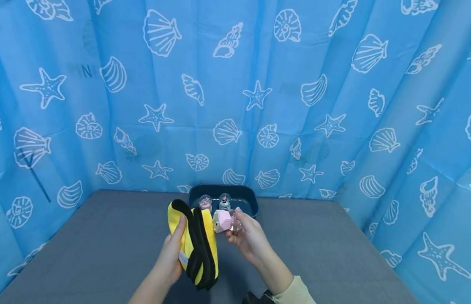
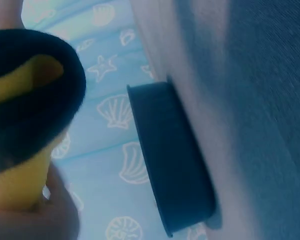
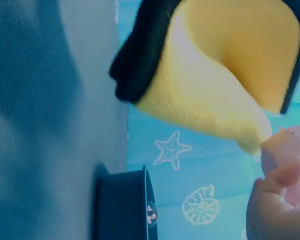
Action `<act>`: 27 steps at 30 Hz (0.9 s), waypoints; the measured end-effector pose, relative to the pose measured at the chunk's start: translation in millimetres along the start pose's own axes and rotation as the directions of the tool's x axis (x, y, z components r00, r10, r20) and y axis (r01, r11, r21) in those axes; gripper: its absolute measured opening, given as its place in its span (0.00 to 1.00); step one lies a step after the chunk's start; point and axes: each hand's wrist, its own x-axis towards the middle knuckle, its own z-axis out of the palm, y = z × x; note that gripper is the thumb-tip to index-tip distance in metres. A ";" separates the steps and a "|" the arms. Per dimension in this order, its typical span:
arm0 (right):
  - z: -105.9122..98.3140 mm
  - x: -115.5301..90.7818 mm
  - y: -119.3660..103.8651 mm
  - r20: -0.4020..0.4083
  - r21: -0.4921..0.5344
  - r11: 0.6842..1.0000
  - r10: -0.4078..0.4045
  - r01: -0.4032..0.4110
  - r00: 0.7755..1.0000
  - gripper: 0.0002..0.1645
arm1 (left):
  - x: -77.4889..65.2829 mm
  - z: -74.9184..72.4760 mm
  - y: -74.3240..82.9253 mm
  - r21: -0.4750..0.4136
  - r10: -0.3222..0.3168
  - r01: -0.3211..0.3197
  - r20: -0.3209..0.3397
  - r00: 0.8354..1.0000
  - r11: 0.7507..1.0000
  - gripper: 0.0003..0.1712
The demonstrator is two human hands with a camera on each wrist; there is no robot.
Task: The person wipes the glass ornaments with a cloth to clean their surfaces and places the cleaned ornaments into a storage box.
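My left hand (image 1: 170,255) grips a folded yellow cloth (image 1: 208,226) with black edging, its thumb lying over the near face. A small white tag shows low on the cloth. In my right hand (image 1: 254,242) is a small snow globe (image 1: 222,221), pinched by its clear dome and tipped on its side. Its faceted pink base points left, right at the cloth's edge. The right wrist view shows the pink base (image 3: 286,147) against a yellow fold (image 3: 210,95). Both hands are raised over the table, in front of a dark blue tray (image 1: 247,202).
Two more snow globes stand in the tray, one pink (image 1: 205,202) and one pale (image 1: 224,202). The tray sits at the back of the grey table (image 1: 303,245), close to a blue curtain (image 1: 235,105) printed with white shells and starfish.
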 end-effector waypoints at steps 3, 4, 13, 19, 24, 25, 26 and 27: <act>-6.3 3.8 -7.4 0.026 -0.056 0.998 0.027 -0.025 0.999 0.43 | -0.9 -6.6 4.7 -0.034 -0.018 0.018 0.007 1.000 0.999 0.35; -8.6 5.6 -10.1 0.037 -0.070 0.997 0.035 -0.033 0.999 0.42 | -1.2 -8.5 6.1 -0.042 -0.019 0.019 0.011 1.000 0.999 0.34; -30.8 22.5 -28.4 0.049 -0.127 0.989 0.081 -0.075 0.995 0.25 | 1.4 -21.9 12.3 -0.088 0.001 0.003 0.039 0.999 0.996 0.19; -41.3 36.1 -33.5 -0.057 -0.156 0.984 0.077 -0.084 0.995 0.27 | 4.6 -29.8 11.9 -0.104 0.005 -0.004 0.006 1.000 0.995 0.18; -50.2 47.6 -33.8 -0.137 -0.180 0.978 0.082 -0.106 0.987 0.25 | 5.6 -35.5 12.3 -0.112 0.002 -0.002 0.000 1.000 0.994 0.17; -51.9 49.9 -33.5 -0.154 -0.182 0.977 0.084 -0.112 0.984 0.26 | 5.8 -36.7 12.4 -0.112 0.002 -0.002 -0.002 1.000 0.994 0.17; -53.6 52.0 -33.2 -0.171 -0.185 0.976 0.087 -0.119 0.981 0.27 | 6.3 -38.1 12.5 -0.112 0.002 -0.002 -0.005 1.000 0.994 0.17; -55.4 54.1 -32.7 -0.189 -0.191 0.973 0.090 -0.126 0.978 0.28 | 6.5 -39.6 12.6 -0.112 -0.001 0.000 -0.010 1.000 0.994 0.17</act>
